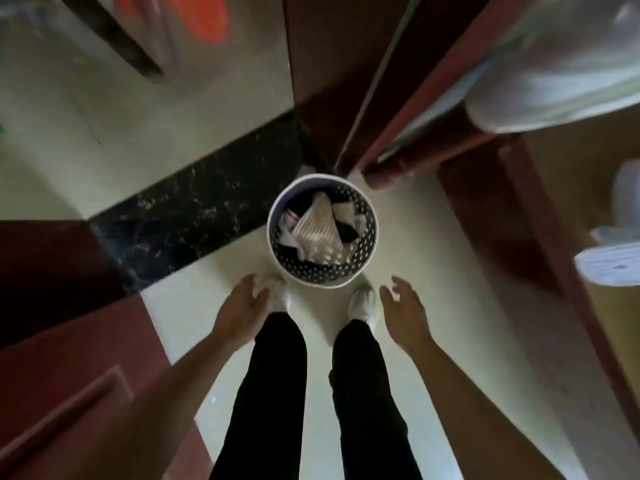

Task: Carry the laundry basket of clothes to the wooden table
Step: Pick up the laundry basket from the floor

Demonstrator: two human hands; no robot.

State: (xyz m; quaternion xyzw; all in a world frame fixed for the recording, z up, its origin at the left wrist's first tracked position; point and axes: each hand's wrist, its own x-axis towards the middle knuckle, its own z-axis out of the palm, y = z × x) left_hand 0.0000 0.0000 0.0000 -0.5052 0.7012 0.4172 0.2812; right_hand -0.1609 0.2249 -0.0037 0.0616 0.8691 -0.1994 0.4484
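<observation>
Black trouser legs (277,393) fill the lower middle of the view, ending in white shoes (363,303) planted on the pale floor (415,254). Both bare forearms reach down on either side of the legs. On one side the left hand (239,306) hangs open with fingers loosely spread, empty, just beside the left shoe. Opposite it, the right hand (403,306) is also open and empty, fingers curled slightly, just outside the right shoe. Neither hand touches anything.

Just ahead of the toes, the basket (280,258) stands upright on the floor, round and white with a perforated wall. Inside lie clothes (320,233): a cream knit piece on top of black and white items. A black marble strip (180,216) runs across the floor to the left of the basket, and dark red-brown door frames (398,133) rise behind it.
</observation>
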